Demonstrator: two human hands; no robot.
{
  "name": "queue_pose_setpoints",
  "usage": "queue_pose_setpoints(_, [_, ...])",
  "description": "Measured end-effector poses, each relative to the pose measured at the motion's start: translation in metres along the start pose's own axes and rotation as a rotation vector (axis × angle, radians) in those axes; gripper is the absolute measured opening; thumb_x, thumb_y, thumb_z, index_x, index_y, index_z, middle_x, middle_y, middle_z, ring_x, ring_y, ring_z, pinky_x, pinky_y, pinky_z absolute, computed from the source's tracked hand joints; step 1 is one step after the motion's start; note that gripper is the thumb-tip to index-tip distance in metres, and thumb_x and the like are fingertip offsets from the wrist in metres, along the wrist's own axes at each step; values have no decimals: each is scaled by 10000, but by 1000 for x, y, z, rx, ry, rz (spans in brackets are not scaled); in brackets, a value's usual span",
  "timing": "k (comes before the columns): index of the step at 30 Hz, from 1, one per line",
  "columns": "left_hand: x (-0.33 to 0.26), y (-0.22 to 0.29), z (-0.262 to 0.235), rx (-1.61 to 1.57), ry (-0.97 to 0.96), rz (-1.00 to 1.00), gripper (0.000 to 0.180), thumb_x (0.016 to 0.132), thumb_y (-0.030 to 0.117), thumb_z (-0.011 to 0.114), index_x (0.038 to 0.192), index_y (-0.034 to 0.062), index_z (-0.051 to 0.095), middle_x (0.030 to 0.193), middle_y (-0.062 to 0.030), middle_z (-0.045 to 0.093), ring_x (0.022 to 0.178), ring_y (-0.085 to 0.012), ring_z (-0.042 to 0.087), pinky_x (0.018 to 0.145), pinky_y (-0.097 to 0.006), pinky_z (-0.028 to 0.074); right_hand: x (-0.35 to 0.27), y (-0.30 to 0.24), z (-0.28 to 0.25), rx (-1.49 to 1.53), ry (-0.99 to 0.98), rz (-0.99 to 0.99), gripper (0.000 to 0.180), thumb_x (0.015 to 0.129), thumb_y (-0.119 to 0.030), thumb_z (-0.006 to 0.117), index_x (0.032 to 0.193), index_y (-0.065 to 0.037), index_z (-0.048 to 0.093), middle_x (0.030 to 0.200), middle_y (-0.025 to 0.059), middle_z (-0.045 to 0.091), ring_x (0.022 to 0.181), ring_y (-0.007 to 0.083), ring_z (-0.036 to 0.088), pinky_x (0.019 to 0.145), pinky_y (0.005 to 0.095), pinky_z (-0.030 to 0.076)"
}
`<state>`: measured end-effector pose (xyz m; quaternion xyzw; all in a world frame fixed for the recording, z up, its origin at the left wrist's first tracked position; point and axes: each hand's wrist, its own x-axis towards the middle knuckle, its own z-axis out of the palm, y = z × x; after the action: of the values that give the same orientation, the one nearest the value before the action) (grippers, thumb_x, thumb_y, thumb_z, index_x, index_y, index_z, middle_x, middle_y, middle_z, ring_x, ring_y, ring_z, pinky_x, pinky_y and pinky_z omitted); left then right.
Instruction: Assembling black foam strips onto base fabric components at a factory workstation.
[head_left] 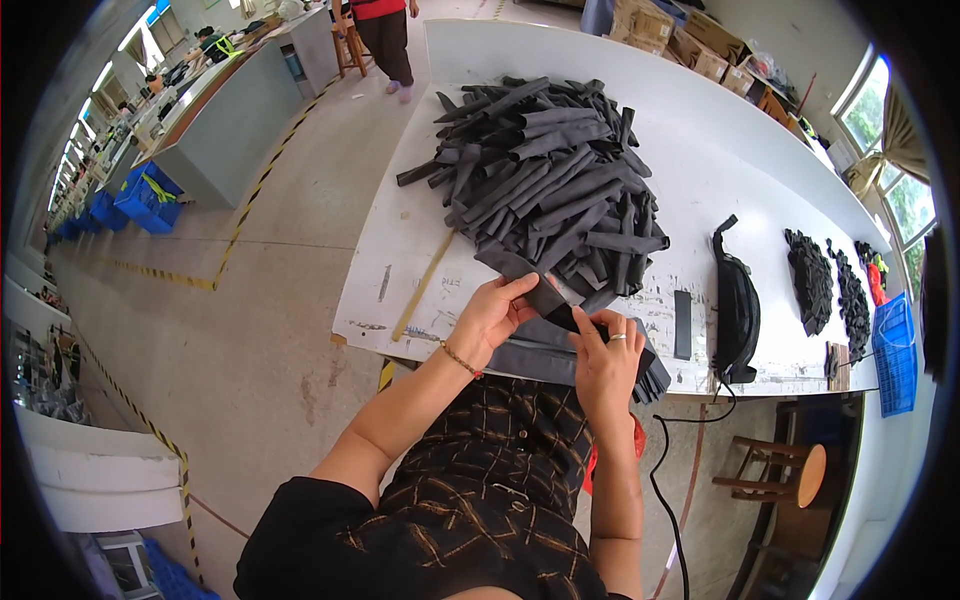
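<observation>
Left hand (497,312) pinches dark strip (548,303), person's side of heap (560,190) | right hand (608,365) at strip's lower end, grip hidden, I can't tell | flat stack (535,357), same side, partly covered

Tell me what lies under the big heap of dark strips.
The heap sits on the white table, which shows around it. Anything else beneath the heap is covered and cannot be seen.

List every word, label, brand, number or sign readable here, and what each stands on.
No text is legible enough to quote.
Table: dark handwritten-looking marks, too small and smudged to read.
Cartons: any printing is too small and blurred to read.
Held strip: no lettering visible.
Pile of strips: no lettering visible.
</observation>
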<state>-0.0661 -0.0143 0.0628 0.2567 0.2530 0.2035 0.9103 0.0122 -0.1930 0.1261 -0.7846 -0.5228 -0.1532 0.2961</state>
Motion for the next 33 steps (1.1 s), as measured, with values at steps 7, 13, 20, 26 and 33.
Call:
queue_pose_setpoints(7, [-13,6,10,39,-5,53,238,909,100,654,1109,-4,578,1065,-133,672,978,-234,673,897,-375,556,-1,-4,5,-119,58,-72,385,761,-63,701,1142,-105,668,1028,49,550,935,248,539,848,401,401])
queue_pose_setpoints(13, [-27,3,30,78,34,221,358,836,41,720,1123,-4,510,1005,-118,663,893,-215,678,766,-326,589,-2,-10,18,-166,167,-49,408,757,-44,702,1159,-101,664,1041,44,546,935,246,539,847,395,396])
queue_pose_setpoints(20, [-46,-6,47,200,-91,548,362,864,36,683,1154,6,469,1002,-142,666,967,-209,664,836,-292,549,-5,-21,34,268,204,76,587,763,-34,742,1305,-25,515,1125,182,542,977,359,536,857,462,436])
queue_pose_setpoints(26, [-33,4,37,28,-364,288,208,967,171,578,1108,23,539,929,-147,699,1054,-324,651,968,-424,476,-30,-17,26,344,-86,243,411,724,21,711,1094,-33,543,1081,198,566,997,395,567,818,449,490])
queue_pose_setpoints(33, [-33,-38,39,-73,-338,226,161,984,151,544,1088,30,568,1087,-174,685,1003,-205,645,884,-334,500,-9,-13,38,401,-71,103,314,720,40,690,982,-39,536,1061,207,550,953,397,576,755,453,488])
